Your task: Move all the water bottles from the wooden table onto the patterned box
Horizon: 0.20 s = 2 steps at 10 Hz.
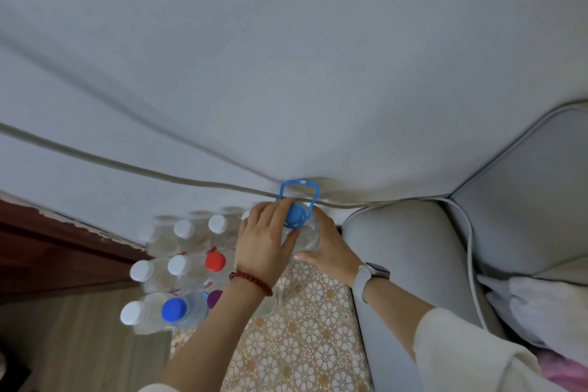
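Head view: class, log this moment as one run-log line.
left hand: grips jug | right hand: grips jug | jug: blue cap, over box | bottles: standing on box

Head view, steeply down, close above hands [267,242]

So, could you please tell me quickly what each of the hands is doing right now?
Left hand: holds the large bottle near its blue cap.
Right hand: holds the same bottle from the other side.
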{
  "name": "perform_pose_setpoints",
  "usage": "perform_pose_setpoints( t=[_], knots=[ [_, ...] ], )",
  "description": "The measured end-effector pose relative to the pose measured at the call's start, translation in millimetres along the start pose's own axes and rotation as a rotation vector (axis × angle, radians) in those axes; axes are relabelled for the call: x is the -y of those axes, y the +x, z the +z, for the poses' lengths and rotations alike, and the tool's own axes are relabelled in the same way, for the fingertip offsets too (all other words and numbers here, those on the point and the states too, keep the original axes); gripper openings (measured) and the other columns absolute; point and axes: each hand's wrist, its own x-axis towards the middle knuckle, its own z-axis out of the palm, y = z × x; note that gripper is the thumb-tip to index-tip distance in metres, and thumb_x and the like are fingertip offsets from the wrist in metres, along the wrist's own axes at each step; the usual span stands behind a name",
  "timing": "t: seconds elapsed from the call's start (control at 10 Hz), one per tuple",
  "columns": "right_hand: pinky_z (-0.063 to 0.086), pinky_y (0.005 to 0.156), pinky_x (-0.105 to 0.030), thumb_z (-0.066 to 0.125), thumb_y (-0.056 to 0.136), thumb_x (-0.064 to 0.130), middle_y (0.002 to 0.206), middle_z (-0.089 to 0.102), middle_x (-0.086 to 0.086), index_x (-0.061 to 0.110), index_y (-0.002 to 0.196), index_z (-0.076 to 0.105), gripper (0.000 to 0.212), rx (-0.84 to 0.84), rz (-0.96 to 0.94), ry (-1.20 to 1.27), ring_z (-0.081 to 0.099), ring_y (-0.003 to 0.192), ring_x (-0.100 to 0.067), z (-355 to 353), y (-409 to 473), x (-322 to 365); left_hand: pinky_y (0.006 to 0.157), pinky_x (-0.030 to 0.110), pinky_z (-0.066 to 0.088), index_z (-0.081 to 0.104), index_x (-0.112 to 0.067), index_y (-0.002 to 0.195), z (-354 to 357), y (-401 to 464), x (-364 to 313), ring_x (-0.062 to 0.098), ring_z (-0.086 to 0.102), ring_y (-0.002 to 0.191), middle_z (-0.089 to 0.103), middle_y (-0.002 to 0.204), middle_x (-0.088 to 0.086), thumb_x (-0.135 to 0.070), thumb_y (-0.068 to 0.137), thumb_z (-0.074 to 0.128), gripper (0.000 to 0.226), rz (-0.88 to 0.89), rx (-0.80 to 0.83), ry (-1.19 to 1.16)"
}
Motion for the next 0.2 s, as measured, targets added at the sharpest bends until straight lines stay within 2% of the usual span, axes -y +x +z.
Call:
perform_pose_setpoints(
  t=[0.1, 0.2],
  knots=[
    [0.030, 0.109, -0.031, 0.068, 0.076, 0.025, 0.147, 0.028, -0.006, 0.016, 0.143, 0.021, 0.083, 0.064, 0.074, -0.072, 0.030, 0.135, -0.019, -24.9, -9.7, 21.9, 0.097, 0.042, 0.040, 0.048, -0.016, 0.129, -18.9, -0.7, -1.3, 0.025, 0.046, 0.120, 0.056, 0.128, 0.002, -0.028, 0.078, 0.068, 0.057, -0.021, 0.088, 0.000],
    [0.035, 0.099, -0.027, 0.060, 0.083, 0.021, 0.139, 0.044, -0.010, 0.010, 0.133, 0.040, 0.055, 0.140, 0.115, -0.179, 0.043, 0.125, -0.022, -51.4, -21.0, 46.0, 0.100, 0.038, 0.034, 0.047, -0.019, 0.130, -46.1, 5.2, -7.3, 0.022, 0.043, 0.124, 0.052, 0.132, -0.002, -0.029, 0.085, 0.059, 0.048, -0.045, 0.120, 0.028]
  ],
)
